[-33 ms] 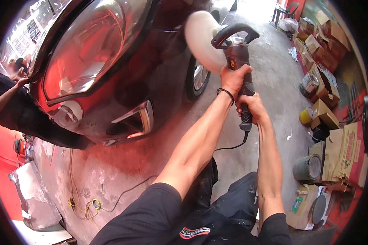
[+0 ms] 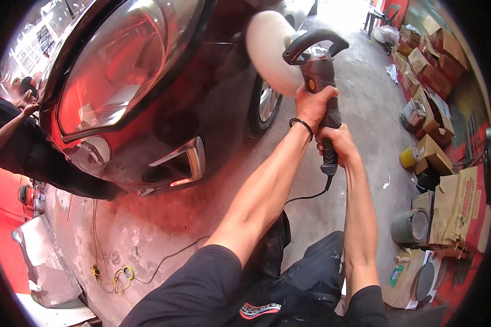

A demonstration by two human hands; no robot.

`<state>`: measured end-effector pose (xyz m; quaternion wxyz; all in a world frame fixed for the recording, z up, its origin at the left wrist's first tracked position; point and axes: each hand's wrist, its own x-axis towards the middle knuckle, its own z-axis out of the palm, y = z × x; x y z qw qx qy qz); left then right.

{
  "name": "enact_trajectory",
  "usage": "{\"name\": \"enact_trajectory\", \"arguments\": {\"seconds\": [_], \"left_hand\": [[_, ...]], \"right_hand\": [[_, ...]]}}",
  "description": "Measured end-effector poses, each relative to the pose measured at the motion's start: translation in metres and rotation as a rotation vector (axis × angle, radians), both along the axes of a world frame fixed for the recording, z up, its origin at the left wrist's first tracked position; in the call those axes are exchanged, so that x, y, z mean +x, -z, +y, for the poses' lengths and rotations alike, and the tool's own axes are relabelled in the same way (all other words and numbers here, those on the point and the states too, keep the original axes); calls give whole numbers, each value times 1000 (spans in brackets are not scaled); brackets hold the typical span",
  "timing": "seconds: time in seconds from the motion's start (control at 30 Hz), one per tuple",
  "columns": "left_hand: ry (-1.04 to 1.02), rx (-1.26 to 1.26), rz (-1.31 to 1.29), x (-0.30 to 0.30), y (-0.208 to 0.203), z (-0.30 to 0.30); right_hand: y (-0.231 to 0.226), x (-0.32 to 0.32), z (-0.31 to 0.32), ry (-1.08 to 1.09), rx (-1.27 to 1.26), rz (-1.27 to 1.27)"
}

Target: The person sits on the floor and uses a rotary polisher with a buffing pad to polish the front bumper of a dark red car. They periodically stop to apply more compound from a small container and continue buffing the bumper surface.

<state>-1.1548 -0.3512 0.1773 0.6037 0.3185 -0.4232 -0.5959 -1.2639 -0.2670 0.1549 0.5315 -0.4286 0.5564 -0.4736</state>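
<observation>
Both my hands hold a black electric polisher (image 2: 317, 71) out in front of me. My left hand (image 2: 312, 106) is closed round its body, just behind the head and loop handle. Lower down, my right hand (image 2: 337, 143) wraps the rear grip, above where the power cord comes out. The round white pad (image 2: 270, 52) is blurred and stands edge-on at the side of a dark car (image 2: 223, 82), above the front wheel (image 2: 264, 106). Whether the pad touches the paint I cannot tell.
The cord (image 2: 172, 256) trails across the concrete floor to a yellow ring and cables at lower left. Another person (image 2: 49, 158) stands left of the headlight (image 2: 125, 71). Cardboard boxes (image 2: 458, 207), cans (image 2: 411, 224) and a chair (image 2: 386, 15) line the right side.
</observation>
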Motion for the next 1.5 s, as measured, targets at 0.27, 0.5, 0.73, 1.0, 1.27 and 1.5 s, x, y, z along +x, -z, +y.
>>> {"name": "enact_trajectory", "arguments": {"seconds": [0.27,0.5,0.73,1.0,1.27,1.5], "left_hand": [[-33,-244,88,37,-18,23],[-93,-110,-195,88,8,83],[-51,87,-745,169,48,158],[-39,248,-1153,226,148,203],[14,310,-1324,239,204,234],[74,173,-1304,316,212,284]], "right_hand": [[-12,22,2,-65,-202,155],[46,86,68,-123,-80,-242],[118,202,152,-113,67,-716],[185,266,232,-108,329,-1056],[261,293,259,-110,373,-1169],[274,384,312,-39,320,-1233]]}}
